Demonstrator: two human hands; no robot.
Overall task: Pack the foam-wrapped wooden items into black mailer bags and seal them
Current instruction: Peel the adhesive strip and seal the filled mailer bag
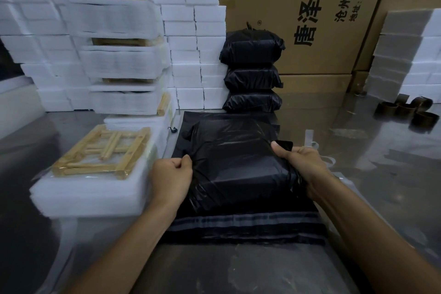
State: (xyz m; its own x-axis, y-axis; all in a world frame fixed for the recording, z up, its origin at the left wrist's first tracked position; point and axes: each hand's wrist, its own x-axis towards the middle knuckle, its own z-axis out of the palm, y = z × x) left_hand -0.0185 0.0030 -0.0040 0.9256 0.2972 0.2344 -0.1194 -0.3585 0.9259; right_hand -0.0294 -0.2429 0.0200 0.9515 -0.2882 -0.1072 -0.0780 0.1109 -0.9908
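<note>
Left hand (pixel 170 178) fingers curled, pinching bag (pixel 238 169) left edge. Right hand (pixel 301 162) gripping bag right edge, thumb on top. Bag bulging between hands, flat on table (pixel 381 174). Wood frame (pixel 102 153) on foam, just left of left hand. Packed bags (pixel 253 71) stacked beyond fingers.

Bulging black mailer bag (pixel 235 169) flat on table, adhesive flap unsealed.
</note>
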